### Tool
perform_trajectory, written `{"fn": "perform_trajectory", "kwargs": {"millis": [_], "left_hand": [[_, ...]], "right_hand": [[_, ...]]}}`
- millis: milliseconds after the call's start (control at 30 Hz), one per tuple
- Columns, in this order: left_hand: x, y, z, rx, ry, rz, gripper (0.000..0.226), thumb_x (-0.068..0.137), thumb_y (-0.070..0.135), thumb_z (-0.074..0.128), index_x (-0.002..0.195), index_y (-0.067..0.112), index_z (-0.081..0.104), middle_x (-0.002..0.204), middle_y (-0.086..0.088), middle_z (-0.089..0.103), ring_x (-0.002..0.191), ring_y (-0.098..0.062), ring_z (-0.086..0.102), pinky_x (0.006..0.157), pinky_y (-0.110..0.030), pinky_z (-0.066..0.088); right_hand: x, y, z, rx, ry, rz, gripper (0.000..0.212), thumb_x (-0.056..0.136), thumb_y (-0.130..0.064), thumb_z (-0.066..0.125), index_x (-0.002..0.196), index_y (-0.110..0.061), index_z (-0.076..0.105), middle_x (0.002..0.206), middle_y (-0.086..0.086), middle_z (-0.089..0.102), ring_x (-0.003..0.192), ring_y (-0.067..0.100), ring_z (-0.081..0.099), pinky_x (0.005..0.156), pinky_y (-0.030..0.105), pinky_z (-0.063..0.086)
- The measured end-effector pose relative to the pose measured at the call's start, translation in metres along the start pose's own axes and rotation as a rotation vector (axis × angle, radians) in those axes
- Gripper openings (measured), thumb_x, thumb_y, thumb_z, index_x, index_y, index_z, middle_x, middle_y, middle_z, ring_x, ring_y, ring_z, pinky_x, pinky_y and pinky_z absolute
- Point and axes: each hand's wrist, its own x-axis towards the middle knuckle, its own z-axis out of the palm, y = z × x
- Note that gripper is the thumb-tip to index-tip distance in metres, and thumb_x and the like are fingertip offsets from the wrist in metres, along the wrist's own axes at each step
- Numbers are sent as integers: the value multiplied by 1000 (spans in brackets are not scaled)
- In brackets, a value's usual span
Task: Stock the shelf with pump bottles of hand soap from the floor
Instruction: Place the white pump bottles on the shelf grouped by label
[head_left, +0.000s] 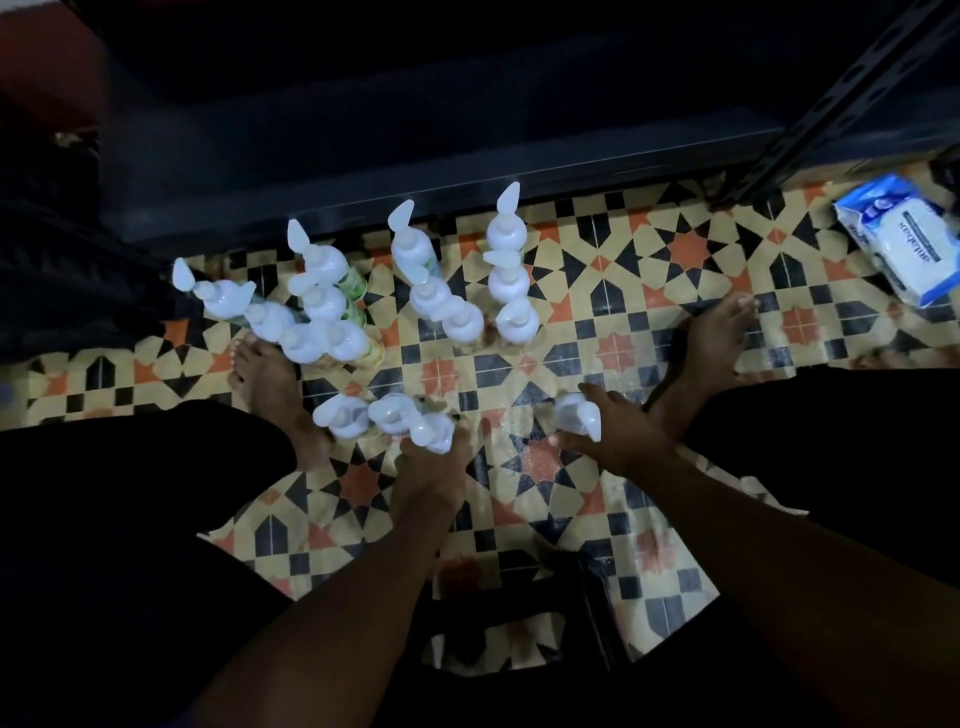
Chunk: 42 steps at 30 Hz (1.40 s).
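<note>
Straight down from the person's head, the view falls on a dim tiled floor (649, 270) patterned in cream, black and orange. Two bare forearms reach forward from the bottom edge.

The left hand (428, 467) curls its fingers round a near-left bottle (432, 434) with a white pump top. Just to its left stand two neighbouring bottles (363, 415), touching one another. The right hand (621, 434) is well apart from the left and wraps its fingers round a near-right bottle (574, 415), whose pump spout points down towards the wrist. Whether either held bottle is lifted or still on the tiles cannot be told.

Farther away, the remaining pump bottles stand upright on the floor in three groups: a loose left cluster (311, 317), a middle row (431, 291) and a right row (509, 275). The left cluster sits just beside the toes of a bare left foot (270, 384); a bare right foot (714, 343) is planted to the right of the rows.

Along the top runs the dark shelf (363, 171), its front edge near the farthest bottles, with a slotted metal upright (831, 114) at its right end. A blue and white packet (904, 244) lies on the floor at the far right.
</note>
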Motion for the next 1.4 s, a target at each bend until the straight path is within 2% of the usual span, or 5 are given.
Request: {"fn": "perform_trajectory", "kwargs": {"millis": [133,567,667,1033,1400], "left_hand": [[4,8,4,-43,29,-57,38,89,53,68,99,19,53,82,4,52,80,-17,53,72,-23,41],[-22,30,-9,-32,78,152,58,85,39,77,133,11,60,117,-8,69,111,-32,64,82,-27,35],[-38,56,-22,-139,32,280,41,81,24,82,118,20,64,93,8,66,85,-6,66,72,-20,43],[-107,202,-158,-439,6,697,24,82,32,77,103,26,67,99,4,72,90,-13,69,72,-29,53],[-171,267,-275,-841,-175,821,27,87,30,74,105,9,70,96,-9,74,88,-22,72,83,-45,59]], "right_hand": [[4,5,7,-36,36,-21,85,80,-62,73,146,-18,42,128,13,60,111,33,61,87,40,51],[-12,-27,-46,308,189,87,47,76,-52,82,110,-24,63,104,-5,63,100,18,60,81,29,43],[-24,-43,-74,557,265,121,31,78,-38,85,89,-23,59,93,-2,63,92,19,59,77,29,42],[-88,-154,-223,977,510,-260,61,71,-40,83,122,-20,55,117,2,66,100,19,70,85,46,60],[-155,-270,-287,1145,403,-602,38,86,-38,74,113,-13,65,107,10,75,95,26,74,83,45,60]]}}
